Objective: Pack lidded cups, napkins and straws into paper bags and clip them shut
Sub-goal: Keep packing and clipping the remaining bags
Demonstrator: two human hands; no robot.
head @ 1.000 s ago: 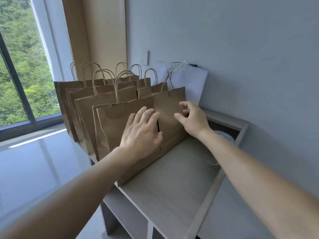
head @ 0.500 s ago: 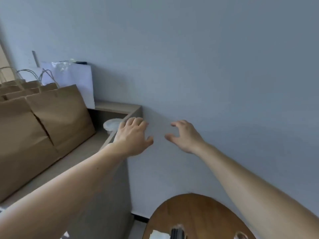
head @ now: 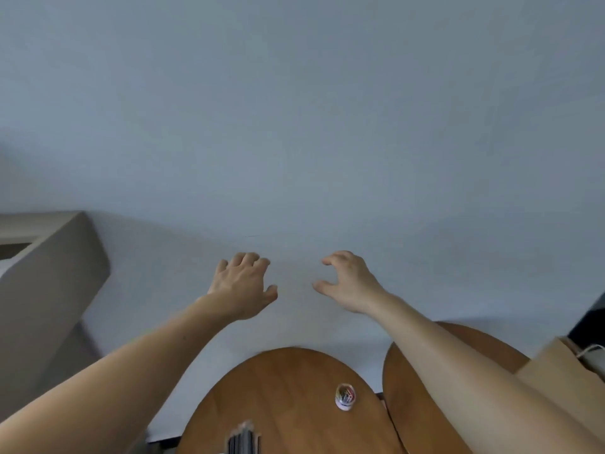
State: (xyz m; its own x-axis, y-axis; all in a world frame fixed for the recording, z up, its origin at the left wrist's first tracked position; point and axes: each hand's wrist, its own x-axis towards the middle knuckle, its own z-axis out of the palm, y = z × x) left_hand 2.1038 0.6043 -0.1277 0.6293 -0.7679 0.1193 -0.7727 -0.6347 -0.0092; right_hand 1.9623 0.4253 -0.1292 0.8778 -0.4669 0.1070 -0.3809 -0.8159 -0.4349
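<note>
Both my hands hang in the air in front of a bare grey wall and hold nothing. My left hand (head: 244, 283) has its fingers loosely curled. My right hand (head: 347, 280) has thumb and fingers loosely bent, apart from each other. Below them a small clear tub of coloured clips (head: 345, 396) stands on a round wooden table (head: 278, 388). A bundle of dark straws (head: 244, 439) pokes up at the bottom edge. A brown paper bag (head: 566, 368) with a string handle lies at the right edge, partly behind my right forearm.
A second round wooden table (head: 412, 404) sits to the right of the first, mostly under my right arm. The corner of a grey shelf unit (head: 55, 276) juts in at the left.
My view has swung right, away from the row of bags on the shelf, which has left the view. Both hands came off the bags and now hang over the round tables.
</note>
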